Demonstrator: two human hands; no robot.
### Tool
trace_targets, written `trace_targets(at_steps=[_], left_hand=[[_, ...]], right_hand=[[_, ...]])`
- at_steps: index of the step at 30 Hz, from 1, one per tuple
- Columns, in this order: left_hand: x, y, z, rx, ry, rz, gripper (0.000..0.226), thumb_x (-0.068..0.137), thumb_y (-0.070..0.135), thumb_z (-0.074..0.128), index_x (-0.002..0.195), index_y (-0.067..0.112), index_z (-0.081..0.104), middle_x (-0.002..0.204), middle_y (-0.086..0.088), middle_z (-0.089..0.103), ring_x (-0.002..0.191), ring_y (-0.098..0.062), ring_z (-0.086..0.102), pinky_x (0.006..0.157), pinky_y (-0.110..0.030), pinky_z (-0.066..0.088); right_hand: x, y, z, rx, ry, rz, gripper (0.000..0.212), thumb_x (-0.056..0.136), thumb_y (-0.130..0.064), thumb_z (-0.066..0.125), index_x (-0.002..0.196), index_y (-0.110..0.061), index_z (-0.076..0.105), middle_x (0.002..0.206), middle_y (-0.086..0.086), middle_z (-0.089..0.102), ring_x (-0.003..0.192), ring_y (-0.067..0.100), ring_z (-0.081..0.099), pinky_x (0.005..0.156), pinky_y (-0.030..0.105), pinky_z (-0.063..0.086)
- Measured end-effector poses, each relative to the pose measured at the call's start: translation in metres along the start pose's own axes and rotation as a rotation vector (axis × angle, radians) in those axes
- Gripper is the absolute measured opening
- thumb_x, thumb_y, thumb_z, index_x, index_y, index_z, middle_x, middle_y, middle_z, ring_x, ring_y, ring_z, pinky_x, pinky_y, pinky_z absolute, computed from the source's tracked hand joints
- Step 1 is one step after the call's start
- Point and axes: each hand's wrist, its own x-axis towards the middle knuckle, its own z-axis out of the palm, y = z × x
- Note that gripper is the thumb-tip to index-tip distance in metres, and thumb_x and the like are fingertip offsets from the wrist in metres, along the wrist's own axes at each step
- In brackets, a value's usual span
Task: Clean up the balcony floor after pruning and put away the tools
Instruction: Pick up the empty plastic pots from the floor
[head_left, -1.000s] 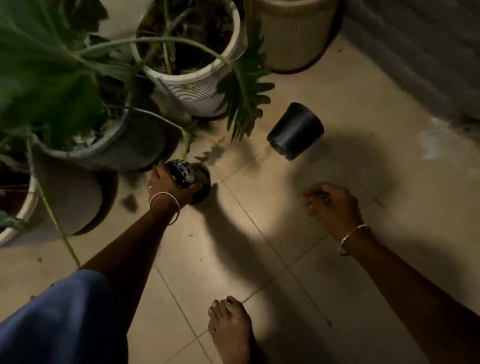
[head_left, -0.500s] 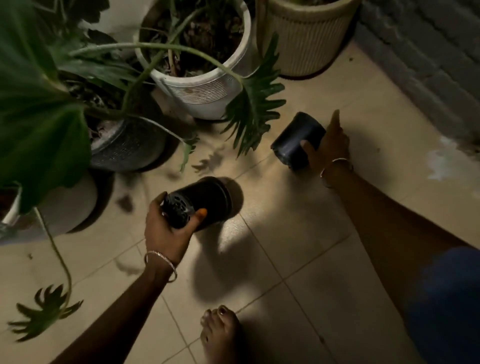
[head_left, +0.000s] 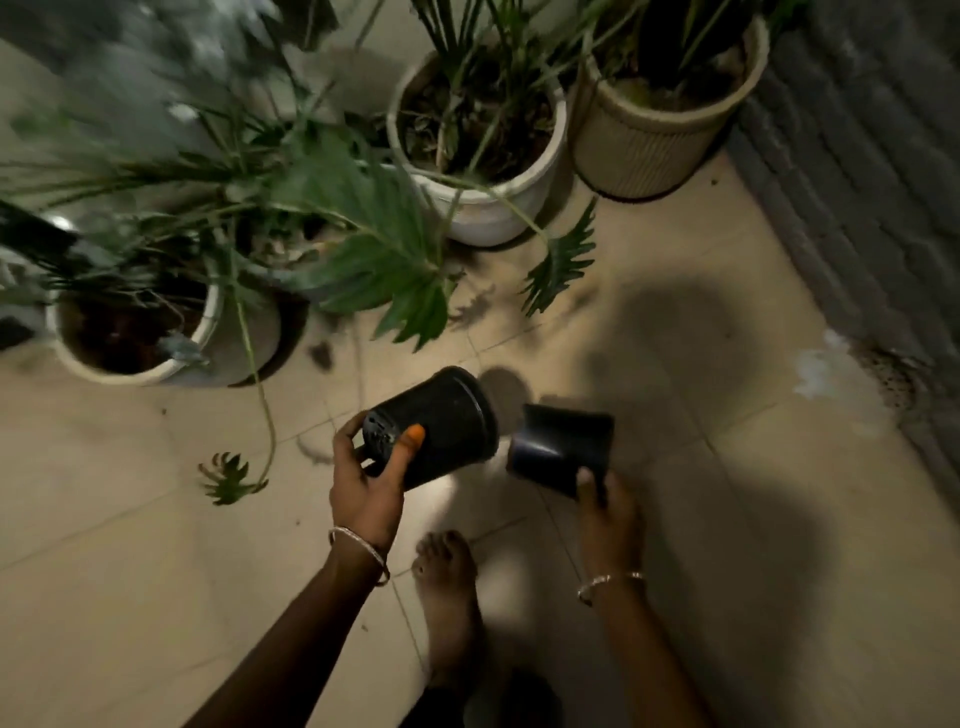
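Both grips grasping: left hand (head_left: 366, 488) holds bigger pot (head_left: 441, 426), right hand (head_left: 605, 512) smaller pot (head_left: 561, 447).

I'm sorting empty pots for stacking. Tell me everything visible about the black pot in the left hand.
The black pot looks like plastic, round and tapered, with a ridged rim. It is held on its side above the tiled floor, holed base toward the camera, mouth facing away. The left hand grips its base end.

Above the tiled floor (head_left: 156, 519), the left hand (head_left: 363, 486) grips a black pot (head_left: 447, 421) by its base and the right hand (head_left: 608, 506) pinches a second pot (head_left: 558, 447) just beside it, both tipped sideways.
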Motion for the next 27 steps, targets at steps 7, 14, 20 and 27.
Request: trace_targets(at_steps=[7,14,20,27], left_hand=[[-0.107,0.091,-0.084,-0.138,-0.004,-0.133,0.060,0.068,0.063,0.071,0.121,0.038,0.055,0.117,-0.005,0.064,0.102,-0.017,0.064,0.091,-0.042,0.055],[-0.210,0.202,-0.176,-0.332,-0.076,-0.169,0.029,0.083,0.057,0.053,0.095,0.032,0.062,0.109,-0.007,0.063,0.108,-0.030,0.058,0.096,-0.055,0.049],[-0.283,0.281,-0.252,-0.620,-0.135,-0.251,0.062,0.073,0.058,0.053,0.121,0.019,0.060,0.117,-0.009,0.067,0.107,-0.028,0.061,0.080,-0.042,0.054],[-0.344,0.333,-0.359,-0.830,-0.063,-0.106,0.049,0.088,0.055,0.043,0.117,0.021,0.063,0.120,-0.012,0.066,0.106,-0.029,0.059,0.087,-0.049,0.050]], right_hand=[[-0.144,-0.102,-0.080,0.057,0.021,0.023,0.024,0.098,-0.038,0.054,0.083,-0.021,0.062,0.077,0.002,0.064,0.071,0.020,0.059,0.058,0.025,0.043],[-0.253,-0.256,-0.154,0.266,-0.054,-0.084,0.017,0.099,-0.025,0.055,0.102,-0.015,0.068,0.101,0.009,0.071,0.095,0.016,0.070,0.083,0.034,0.056],[-0.359,-0.361,-0.201,0.227,-0.181,-0.367,0.014,0.100,-0.030,0.053,0.106,-0.025,0.065,0.106,0.001,0.071,0.101,0.013,0.068,0.084,0.030,0.055],[-0.457,-0.446,-0.203,0.044,-0.318,-0.804,0.041,0.095,-0.050,0.048,0.107,-0.012,0.059,0.090,0.013,0.065,0.084,0.030,0.063,0.071,0.045,0.052]])
